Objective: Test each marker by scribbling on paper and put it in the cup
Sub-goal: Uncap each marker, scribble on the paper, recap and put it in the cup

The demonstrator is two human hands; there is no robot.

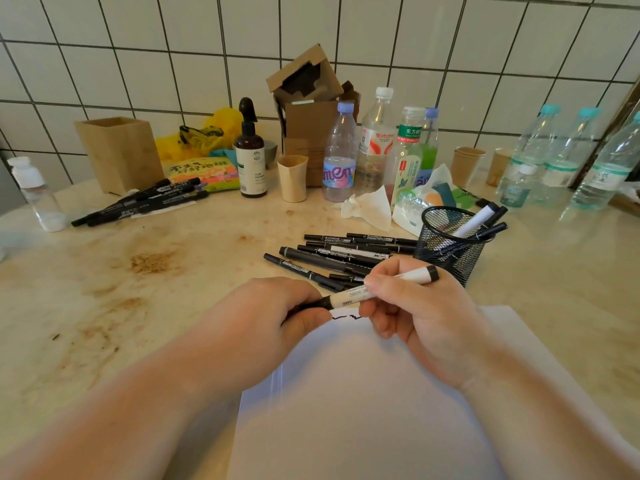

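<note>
Marker (381, 287) | judged light, stiff, smooth | barrel pinched by right hand (415, 317) | black cap end gripped by left hand (277, 313) | held over paper (363, 393) | cup (450, 247) near

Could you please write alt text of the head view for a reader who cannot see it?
Two hands hold a white marker over a sheet of paper bearing a short black scribble: the left hand grips its black cap end, the right hand its barrel. Behind lie loose black markers beside a mesh cup holding several markers.
</note>
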